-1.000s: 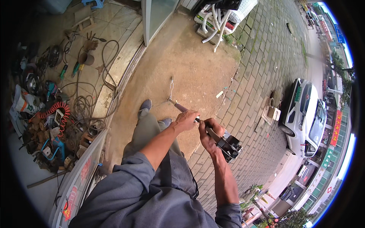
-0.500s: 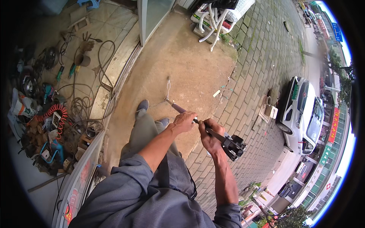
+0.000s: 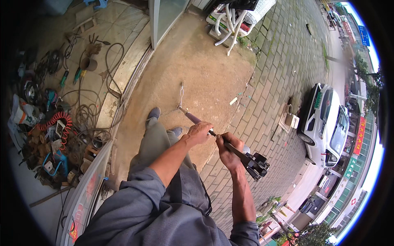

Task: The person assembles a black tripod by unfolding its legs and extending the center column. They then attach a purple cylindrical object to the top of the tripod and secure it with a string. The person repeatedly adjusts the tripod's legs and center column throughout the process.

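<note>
My left hand (image 3: 200, 133) is closed round a slim rod with a purplish-grey sleeve (image 3: 192, 117). From the rod's far end a thin wire loop (image 3: 182, 95) sticks out above the ground. Close by on the right, my right hand (image 3: 230, 151) grips a flat black bar (image 3: 241, 155), which ends in a boxy black bracket (image 3: 258, 166). Between the hands a short dark piece (image 3: 211, 132) shows. My fingers hide whether rod and bar are one piece.
Left of me, a glass door frame (image 3: 155, 24) and sill border a cluttered floor with a red coiled hose (image 3: 57, 123), cables and a glove (image 3: 93, 47). White pipes (image 3: 232, 20) stand ahead. A white car (image 3: 326, 123) is parked on the right beyond brick paving (image 3: 266, 106).
My right hand has moved slightly right, away from my left, and the black bar and bracket have shifted right and down with it. My left hand has barely moved.
</note>
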`<action>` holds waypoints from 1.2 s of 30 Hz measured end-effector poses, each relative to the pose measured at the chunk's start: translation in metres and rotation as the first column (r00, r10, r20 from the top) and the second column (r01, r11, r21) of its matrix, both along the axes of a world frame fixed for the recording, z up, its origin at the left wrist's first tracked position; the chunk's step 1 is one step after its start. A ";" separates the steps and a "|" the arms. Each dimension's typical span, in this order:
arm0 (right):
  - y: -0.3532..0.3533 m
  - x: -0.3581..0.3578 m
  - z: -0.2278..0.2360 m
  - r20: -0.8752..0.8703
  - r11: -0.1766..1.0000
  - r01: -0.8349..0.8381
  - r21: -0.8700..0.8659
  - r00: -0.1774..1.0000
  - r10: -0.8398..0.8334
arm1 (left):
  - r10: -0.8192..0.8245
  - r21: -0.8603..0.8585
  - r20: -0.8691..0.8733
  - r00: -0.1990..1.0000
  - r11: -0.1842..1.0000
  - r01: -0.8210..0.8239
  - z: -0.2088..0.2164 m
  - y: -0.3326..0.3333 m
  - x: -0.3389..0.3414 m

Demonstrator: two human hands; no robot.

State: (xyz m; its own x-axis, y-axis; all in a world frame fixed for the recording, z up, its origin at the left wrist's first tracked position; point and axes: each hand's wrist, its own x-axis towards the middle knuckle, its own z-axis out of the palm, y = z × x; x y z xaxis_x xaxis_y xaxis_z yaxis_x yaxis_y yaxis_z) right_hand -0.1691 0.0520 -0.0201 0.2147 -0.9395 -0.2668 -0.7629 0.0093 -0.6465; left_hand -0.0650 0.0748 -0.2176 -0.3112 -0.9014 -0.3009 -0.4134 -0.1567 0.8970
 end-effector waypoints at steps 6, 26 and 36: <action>-0.002 0.002 0.000 0.033 1.000 0.008 -0.013 0.999 -0.007 | 0.031 0.002 -0.014 0.999 1.000 -0.031 -0.002 0.002 -0.002; -0.041 -0.026 0.124 0.457 0.899 0.414 0.143 0.778 -0.431 | -0.014 0.019 0.021 1.000 1.000 0.013 -0.010 -0.010 0.003; 0.017 -0.087 0.142 0.398 0.856 0.510 -0.081 0.804 -0.441 | -0.033 0.067 0.223 0.974 0.998 0.018 0.009 -0.002 0.062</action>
